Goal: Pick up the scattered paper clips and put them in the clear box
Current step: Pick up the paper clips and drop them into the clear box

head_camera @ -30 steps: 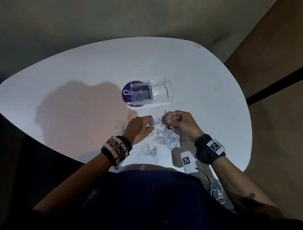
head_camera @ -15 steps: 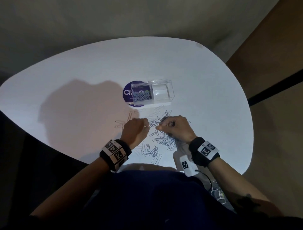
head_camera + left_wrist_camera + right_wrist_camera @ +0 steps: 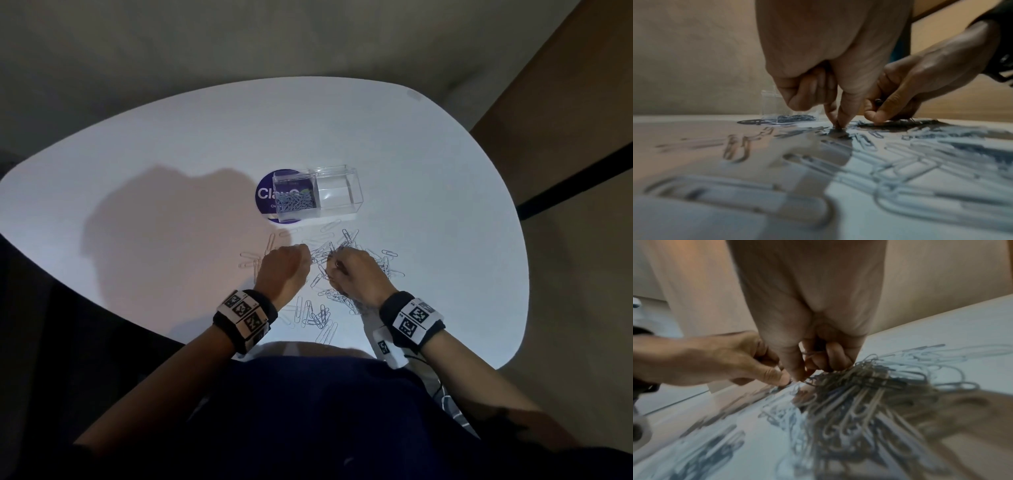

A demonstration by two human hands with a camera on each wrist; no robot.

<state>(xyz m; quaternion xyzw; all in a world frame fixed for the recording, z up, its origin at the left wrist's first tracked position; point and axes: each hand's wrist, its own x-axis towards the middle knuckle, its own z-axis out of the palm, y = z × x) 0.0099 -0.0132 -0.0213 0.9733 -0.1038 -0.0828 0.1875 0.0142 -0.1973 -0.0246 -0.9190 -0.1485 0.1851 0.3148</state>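
The clear box (image 3: 337,192) stands on the white table (image 3: 171,171), with a heap of clips (image 3: 296,202) in its left end. Silver paper clips (image 3: 320,317) lie scattered in front of it and under both hands. My left hand (image 3: 310,258) is down at the table, its thumb and forefinger pinching a clip (image 3: 838,125) flat on the surface. Just to its right, my right hand (image 3: 334,270) is curled round a bunch of clips (image 3: 865,373), its fingertips (image 3: 797,376) touching the pile. The box (image 3: 772,105) shows behind my left hand.
A round purple sticker (image 3: 267,197) lies under the box's left end. The table's near edge (image 3: 191,339) runs just behind my wrists, and its right edge (image 3: 524,260) curves close by. More clips (image 3: 251,262) lie to the left of my left hand.
My right hand has moved left and nearer to me, down onto the pile beside the left hand. The left hand has hardly moved.
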